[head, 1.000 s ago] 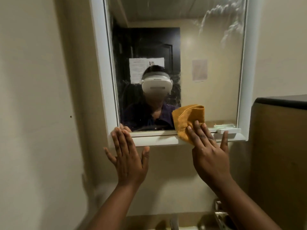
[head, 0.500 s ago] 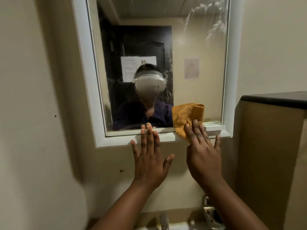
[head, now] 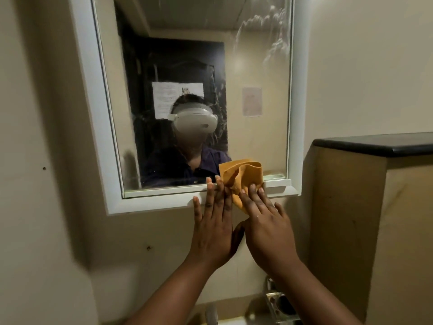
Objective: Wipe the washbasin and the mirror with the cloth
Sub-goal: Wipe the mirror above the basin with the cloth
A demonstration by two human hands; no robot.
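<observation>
At mirror (head: 257,66) bottom edge: right hand (head: 266,227) flat, pressing cloth (head: 243,174); left hand (head: 214,228) spread beside.

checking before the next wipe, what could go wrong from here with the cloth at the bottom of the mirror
1. The right hand only presses the orange cloth flat against the mirror frame, not gripping it; it could slip down toward the basin area below.
2. The cloth is bunched, so a stroke may smear rather than clear.
3. White streaks sit high on the mirror, easy to miss from this low position.
</observation>
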